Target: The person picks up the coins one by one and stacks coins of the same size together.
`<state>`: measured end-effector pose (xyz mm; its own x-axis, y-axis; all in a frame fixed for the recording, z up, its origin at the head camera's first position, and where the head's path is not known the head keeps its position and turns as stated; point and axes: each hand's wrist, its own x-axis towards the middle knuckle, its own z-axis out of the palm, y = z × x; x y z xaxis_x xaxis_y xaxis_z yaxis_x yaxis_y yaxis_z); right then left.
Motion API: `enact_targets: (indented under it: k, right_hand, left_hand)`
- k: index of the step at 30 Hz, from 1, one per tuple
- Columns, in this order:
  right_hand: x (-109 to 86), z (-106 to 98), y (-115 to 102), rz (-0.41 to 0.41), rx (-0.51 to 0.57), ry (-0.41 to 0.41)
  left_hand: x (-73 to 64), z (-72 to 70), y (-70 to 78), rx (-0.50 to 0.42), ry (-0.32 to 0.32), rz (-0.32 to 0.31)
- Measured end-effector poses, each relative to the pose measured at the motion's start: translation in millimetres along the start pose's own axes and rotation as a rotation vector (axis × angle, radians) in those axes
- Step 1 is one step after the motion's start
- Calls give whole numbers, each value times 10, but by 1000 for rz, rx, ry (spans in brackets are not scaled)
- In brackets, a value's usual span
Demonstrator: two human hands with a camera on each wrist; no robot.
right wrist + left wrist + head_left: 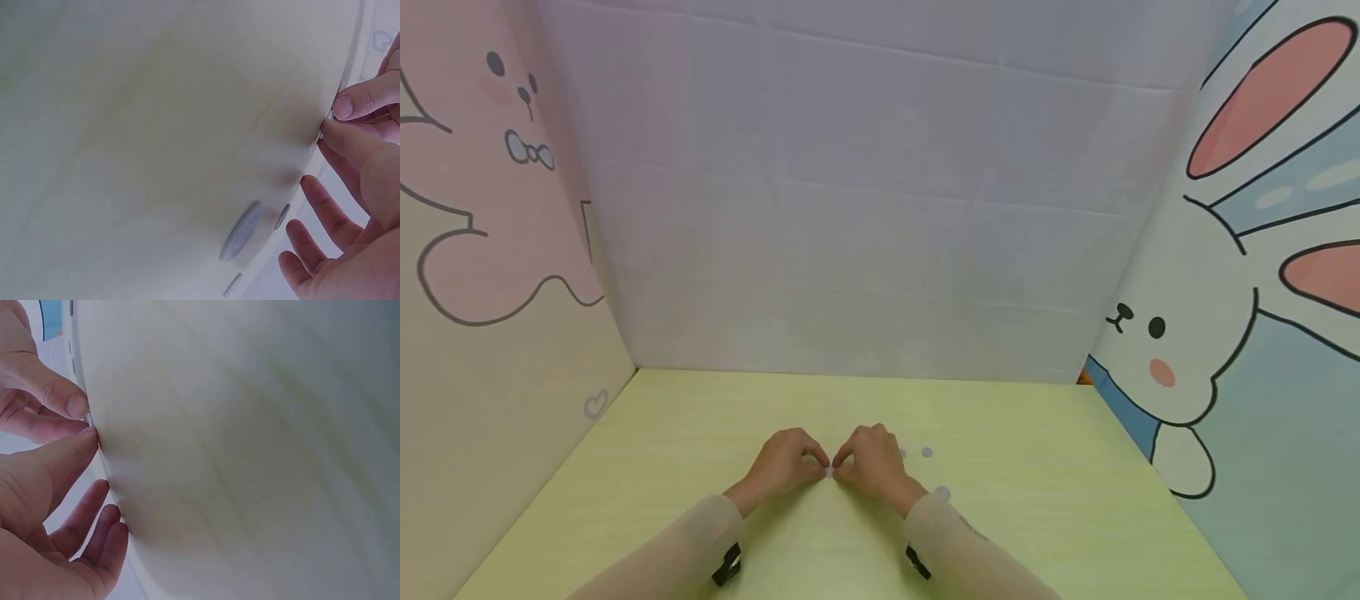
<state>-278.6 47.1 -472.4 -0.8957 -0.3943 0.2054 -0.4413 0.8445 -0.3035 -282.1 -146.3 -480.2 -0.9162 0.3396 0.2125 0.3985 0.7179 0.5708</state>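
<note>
On the yellow-green tabletop my left hand (786,461) and right hand (872,460) meet with their fingertips almost together. Between them lies a small grey coin (830,472), mostly covered by the fingers. Thumb and forefinger of each hand pinch at its edges, low at the table surface. In the right wrist view, the right hand (356,181) has its other fingers spread, tips down near the table. The left hand's (56,506) remaining fingers also touch down beside the coin.
Right of my right hand lie a larger coin (943,493), a smaller coin (927,452) and another coin (902,453), partly hidden by the hand. A white back panel (865,208) and printed side panels (1247,467) enclose the table (1037,517).
</note>
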Motion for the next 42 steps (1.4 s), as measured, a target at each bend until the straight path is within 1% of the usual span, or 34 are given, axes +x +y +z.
enact_targets:
  k: [7, 16, 21, 27, 38, 42]
  right_hand:
    - [-31, 6, -30, -12, -7, 11]
    - [-77, -23, -86, -18, -1, 17]
    - [-96, -25, -101, -22, 13, 17]
    - [-106, -18, -116, -25, -13, 24]
    - [-154, -33, -148, -39, -31, 38]
    - [-165, -36, -148, -53, -32, 47]
  left_hand:
    - [-44, -9, -2, 19, 3, 23]
    - [-107, -44, 26, 16, -3, 41]
    - [-126, -48, 31, 39, -4, 49]
    - [-148, -49, 23, 73, 3, 63]
    - [-183, -49, 52, 76, 1, 27]
    - [-189, -39, 40, 81, -3, 25]
